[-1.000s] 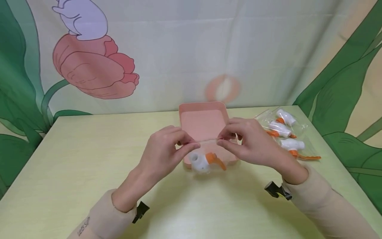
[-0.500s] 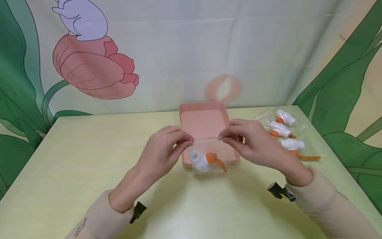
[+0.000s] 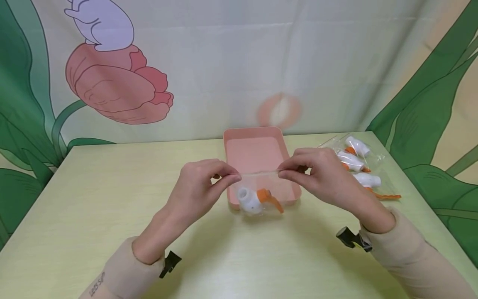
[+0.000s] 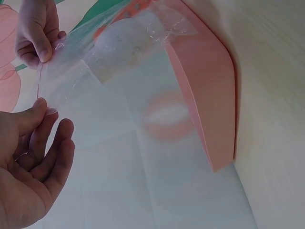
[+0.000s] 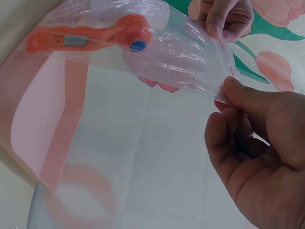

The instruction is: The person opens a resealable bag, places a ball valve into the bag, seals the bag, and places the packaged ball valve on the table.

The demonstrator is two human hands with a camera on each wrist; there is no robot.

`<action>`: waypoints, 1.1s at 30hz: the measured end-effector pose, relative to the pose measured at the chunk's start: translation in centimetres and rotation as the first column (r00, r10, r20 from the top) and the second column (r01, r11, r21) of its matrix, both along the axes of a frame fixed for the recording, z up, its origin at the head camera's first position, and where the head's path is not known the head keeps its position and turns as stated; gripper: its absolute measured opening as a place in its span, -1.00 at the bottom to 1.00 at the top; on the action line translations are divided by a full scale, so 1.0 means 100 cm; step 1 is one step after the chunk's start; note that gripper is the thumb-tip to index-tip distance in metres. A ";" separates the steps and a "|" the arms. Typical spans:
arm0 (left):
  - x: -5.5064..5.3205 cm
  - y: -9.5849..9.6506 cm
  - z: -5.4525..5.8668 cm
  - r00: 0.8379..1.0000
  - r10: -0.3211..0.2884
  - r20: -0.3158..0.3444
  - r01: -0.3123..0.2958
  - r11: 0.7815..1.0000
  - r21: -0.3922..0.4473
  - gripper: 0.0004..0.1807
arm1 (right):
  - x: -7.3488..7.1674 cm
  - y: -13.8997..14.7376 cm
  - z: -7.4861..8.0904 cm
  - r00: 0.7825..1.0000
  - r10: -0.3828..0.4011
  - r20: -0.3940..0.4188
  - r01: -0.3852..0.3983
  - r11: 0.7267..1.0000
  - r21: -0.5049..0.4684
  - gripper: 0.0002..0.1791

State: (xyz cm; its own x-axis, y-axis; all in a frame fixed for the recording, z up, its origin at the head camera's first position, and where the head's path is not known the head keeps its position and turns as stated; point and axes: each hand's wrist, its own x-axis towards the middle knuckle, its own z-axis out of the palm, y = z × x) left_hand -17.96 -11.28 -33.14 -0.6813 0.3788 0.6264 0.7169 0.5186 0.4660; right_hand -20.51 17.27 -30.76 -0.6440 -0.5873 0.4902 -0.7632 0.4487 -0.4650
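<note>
A clear zip-lock bag point(image 3: 261, 181) hangs stretched between both hands in the head view, its opening edge uppermost. Inside lies a white plastic tap point(image 3: 249, 202) with an orange lever handle point(image 3: 271, 199). My left hand point(image 3: 201, 182) pinches one top corner of the bag between thumb and index finger. The opposite corner is pinched by my right hand point(image 3: 322, 178). A red line runs along the seal strip point(image 5: 226, 57) in the right wrist view, where the orange handle point(image 5: 90, 39) shows a blue spot. The left wrist view shows the tap's white body point(image 4: 125, 46) through the film.
Behind the bag, at the table's back edge, stands a shallow pink box point(image 3: 255, 151). Several bagged white taps with orange handles point(image 3: 367, 180) lie at the back right. A printed curtain point(image 3: 209, 74) hangs behind the pale table point(image 3: 123, 187).
My hands have moved slightly apart, drawing the bag's top edge straighter. The tap stays low in the bag and has hardly shifted.
</note>
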 end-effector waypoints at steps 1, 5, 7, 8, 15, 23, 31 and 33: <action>0.000 0.000 0.000 1.000 -0.002 0.003 0.002 1.000 0.008 -0.94 | 0.000 0.000 0.001 1.000 -0.008 -0.001 0.008 1.000 -0.004 -0.85; 0.000 -0.001 0.002 1.000 0.000 0.011 0.000 1.000 0.026 -0.94 | 0.001 -0.001 0.003 0.999 -0.050 -0.004 0.050 0.998 -0.024 -0.86; -0.001 -0.001 0.002 1.000 0.003 0.015 -0.004 1.000 0.030 -0.94 | 0.002 0.000 0.004 0.997 -0.072 0.006 0.073 0.996 -0.045 -0.86; -0.001 -0.001 0.003 1.000 0.005 0.017 -0.005 0.999 0.033 -0.95 | 0.002 0.000 0.004 0.996 -0.084 0.017 0.085 0.995 -0.057 -0.87; -0.001 -0.001 0.004 0.998 0.007 0.055 -0.011 0.997 0.072 -0.94 | 0.003 0.002 0.003 0.994 -0.068 0.083 0.079 0.988 -0.130 -0.84; -0.001 0.001 0.006 0.980 -0.054 0.189 0.019 0.983 0.182 -0.95 | 0.000 0.002 0.001 0.985 -0.019 0.174 0.060 0.971 -0.231 -0.80; -0.002 0.007 0.005 0.931 -0.149 0.333 0.032 0.942 0.333 -0.96 | -0.008 0.003 -0.009 0.978 0.068 0.196 -0.003 0.949 -0.315 -0.78; -0.003 0.008 0.004 0.924 -0.165 0.345 0.031 0.930 0.365 -0.96 | -0.010 0.003 -0.012 0.971 0.068 0.230 0.011 0.945 -0.327 -0.79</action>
